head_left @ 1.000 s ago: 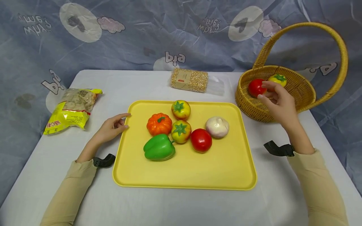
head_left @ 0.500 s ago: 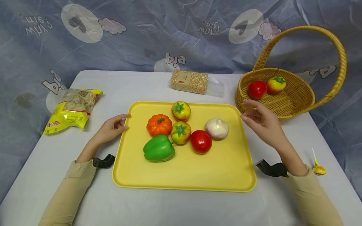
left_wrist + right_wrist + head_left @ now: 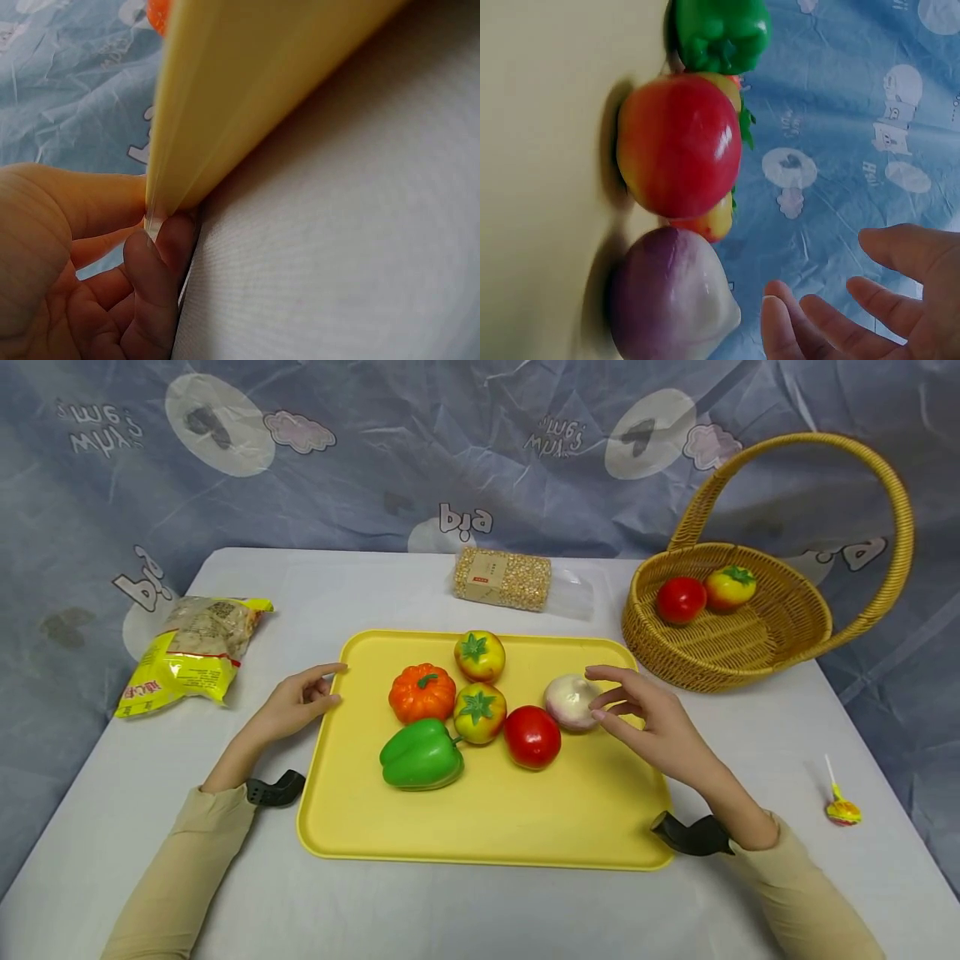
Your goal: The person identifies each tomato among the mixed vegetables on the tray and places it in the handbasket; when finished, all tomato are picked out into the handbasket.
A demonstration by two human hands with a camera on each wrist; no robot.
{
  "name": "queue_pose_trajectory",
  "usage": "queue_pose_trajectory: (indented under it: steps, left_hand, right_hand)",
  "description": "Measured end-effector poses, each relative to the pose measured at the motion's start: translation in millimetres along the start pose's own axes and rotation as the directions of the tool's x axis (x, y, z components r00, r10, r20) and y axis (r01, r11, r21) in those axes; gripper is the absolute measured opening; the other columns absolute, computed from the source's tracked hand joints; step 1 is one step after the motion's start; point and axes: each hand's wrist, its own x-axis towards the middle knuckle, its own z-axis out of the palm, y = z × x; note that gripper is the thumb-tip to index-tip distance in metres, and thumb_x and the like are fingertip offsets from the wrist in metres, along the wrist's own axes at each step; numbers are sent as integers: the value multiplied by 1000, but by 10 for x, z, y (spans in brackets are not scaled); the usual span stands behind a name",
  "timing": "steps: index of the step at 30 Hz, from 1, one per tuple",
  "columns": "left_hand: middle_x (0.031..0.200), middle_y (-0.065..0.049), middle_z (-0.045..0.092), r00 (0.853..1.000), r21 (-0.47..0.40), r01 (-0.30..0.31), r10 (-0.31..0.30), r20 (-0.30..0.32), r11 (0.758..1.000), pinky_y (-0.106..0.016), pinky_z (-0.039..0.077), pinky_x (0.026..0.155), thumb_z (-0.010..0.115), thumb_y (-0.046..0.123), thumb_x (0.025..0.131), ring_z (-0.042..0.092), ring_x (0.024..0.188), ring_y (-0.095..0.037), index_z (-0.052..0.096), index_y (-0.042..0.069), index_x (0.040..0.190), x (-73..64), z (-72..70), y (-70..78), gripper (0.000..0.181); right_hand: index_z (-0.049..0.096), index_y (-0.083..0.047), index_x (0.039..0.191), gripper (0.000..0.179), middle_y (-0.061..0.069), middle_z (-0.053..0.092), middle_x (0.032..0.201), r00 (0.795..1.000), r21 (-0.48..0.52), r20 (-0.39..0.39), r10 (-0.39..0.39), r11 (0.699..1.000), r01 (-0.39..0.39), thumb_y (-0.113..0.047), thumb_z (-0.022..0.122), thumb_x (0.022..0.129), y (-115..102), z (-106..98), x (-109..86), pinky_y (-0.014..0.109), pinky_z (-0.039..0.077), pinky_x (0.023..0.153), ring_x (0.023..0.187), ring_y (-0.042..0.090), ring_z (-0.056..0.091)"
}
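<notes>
In the head view, my right hand (image 3: 648,722) hovers over the right side of the yellow tray (image 3: 525,827), thumb and forefinger spread beside a white and purple garlic bulb (image 3: 567,700). The right wrist view shows that hand (image 3: 885,307) with a gap between its fingertips and the garlic bulb (image 3: 671,296). My left hand (image 3: 292,702) touches the tray's left rim with its fingertips. Also on the tray lie a red tomato (image 3: 532,737), a green bell pepper (image 3: 422,754), an orange pumpkin (image 3: 422,695) and two yellow-red, green-topped fruits (image 3: 480,713), shaped like tomatoes.
A wicker basket (image 3: 675,662) with a tall handle stands at the back right, holding a red tomato (image 3: 681,600) and a yellow-red one (image 3: 730,588). A bag of grain (image 3: 502,578) lies behind the tray, a yellow snack bag (image 3: 195,652) left, a lollipop (image 3: 843,810) right.
My right hand has moved from above the basket leftward and down to the garlic bulb, its fingers still apart. The lollipop has come into sight. My left hand stays at the rim.
</notes>
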Motion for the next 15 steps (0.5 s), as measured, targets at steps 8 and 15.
queue_pose_trajectory:
  steps: [8,15]
  left_hand:
    - [90,-13,55,1000,7,15,-15,3,1000,-19,39,60,58,11,92,45,66,-3,46,2,136,1,0,-5,46]
    - [87,-16,54,1000,21,2,-2,1,1000,-18,38,59,56,2,91,44,65,-3,46,-7,133,-61,-27,246,44]
  right_hand:
    - [49,-6,132,48,10,64,112,990,1,138,24,1000,-24,-5,65,86,-12,139,13,22,53,77,88,6,64]
    - [47,-11,135,51,8,58,123,970,11,233,64,998,-68,-12,65,87,-55,229,28,26,54,77,95,16,64]
